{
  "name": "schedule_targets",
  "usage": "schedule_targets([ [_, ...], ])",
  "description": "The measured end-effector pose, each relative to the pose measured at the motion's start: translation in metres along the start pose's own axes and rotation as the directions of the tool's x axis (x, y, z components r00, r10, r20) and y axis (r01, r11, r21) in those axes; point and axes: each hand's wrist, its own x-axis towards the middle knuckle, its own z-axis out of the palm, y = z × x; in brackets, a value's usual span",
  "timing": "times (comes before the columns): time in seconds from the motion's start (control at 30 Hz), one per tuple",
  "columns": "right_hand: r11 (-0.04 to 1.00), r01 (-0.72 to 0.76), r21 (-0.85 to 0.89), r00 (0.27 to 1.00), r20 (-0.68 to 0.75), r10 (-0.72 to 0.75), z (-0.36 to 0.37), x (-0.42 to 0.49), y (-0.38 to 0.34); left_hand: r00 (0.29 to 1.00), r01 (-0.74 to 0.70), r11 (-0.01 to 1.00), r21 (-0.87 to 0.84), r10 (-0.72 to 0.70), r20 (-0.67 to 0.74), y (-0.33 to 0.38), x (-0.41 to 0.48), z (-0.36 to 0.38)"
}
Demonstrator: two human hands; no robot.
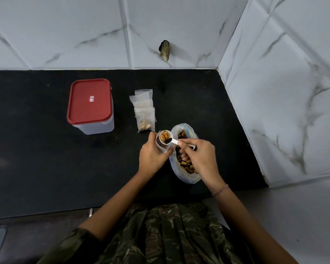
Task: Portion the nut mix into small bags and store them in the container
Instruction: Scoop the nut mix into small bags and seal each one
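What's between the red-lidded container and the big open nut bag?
Head view: small bags overlapping on the counter, between container and nut bag. The left hand holds another bag beside the nut bag.

On the counter [36, 159]: container [91, 111] left, small bags [144, 109] to its right, nut-mix bag [188, 178] before them, toward the right edge.

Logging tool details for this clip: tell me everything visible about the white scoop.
The white scoop looks like plastic, with a small round bowl and a short flat handle pointing right. The bowl is full of yellowish nut pieces and one dark piece. The right hand pinches the handle end with its fingers, holding it roughly level at the open mouth of the small clear bag gripped by the left hand, beside the large bag of nut mix.
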Motion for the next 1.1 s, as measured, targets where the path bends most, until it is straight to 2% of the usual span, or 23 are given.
schedule_targets([
  [0.17,0.923,0.282,-0.263,0.954,-0.027,-0.299,0.01,-0.004,-0.002,0.999,0.044,0.998,-0.048,-0.046,-0.027,0.005,0.001,-0.003],
  [0.43,0.813,0.499,-0.3,0.847,-0.029,-0.53,0.017,-0.006,0.008,0.998,0.029,0.996,-0.085,-0.033,-0.046,0.004,0.001,-0.005],
  [0.5,0.839,0.474,-0.267,0.854,-0.09,-0.512,0.018,-0.003,0.013,0.999,0.027,0.995,-0.096,-0.031,-0.037,0.005,0.0,-0.005],
  [0.57,0.921,0.366,-0.134,0.908,-0.165,-0.385,0.017,0.0,0.013,0.999,0.035,0.993,-0.109,-0.038,-0.027,0.006,0.0,-0.006],
  [0.67,0.982,0.14,0.13,0.985,-0.115,-0.126,0.013,0.002,0.008,0.999,0.03,0.994,-0.108,-0.032,-0.018,0.009,0.003,-0.008],
  [0.73,0.978,0.09,0.188,0.993,-0.088,-0.074,0.011,0.002,0.005,1.0,0.023,0.994,-0.103,-0.024,-0.01,0.011,0.004,-0.009],
  [0.8,0.979,0.125,0.16,0.988,-0.107,-0.109,0.013,0.0,0.003,1.0,0.02,0.995,-0.102,-0.022,-0.017,0.012,0.005,-0.01],
  [0.9,0.96,0.271,-0.074,0.95,-0.143,-0.279,0.018,-0.002,0.006,0.999,0.009,0.995,-0.103,-0.013,-0.033,0.011,0.006,-0.01],
  [0.97,0.931,0.329,-0.158,0.925,-0.143,-0.351,0.021,-0.003,0.007,0.999,0.008,0.996,-0.094,-0.012,-0.039,0.009,0.005,-0.01],
  [1.03,0.951,0.286,-0.115,0.94,-0.16,-0.302,0.02,-0.004,0.006,0.999,0.019,0.995,-0.097,-0.022,-0.03,0.007,0.005,-0.011],
  [1.1,0.991,0.136,-0.003,0.982,-0.136,-0.135,0.018,-0.004,0.005,1.0,0.024,0.995,-0.1,-0.026,-0.018,0.006,0.005,-0.012],
])
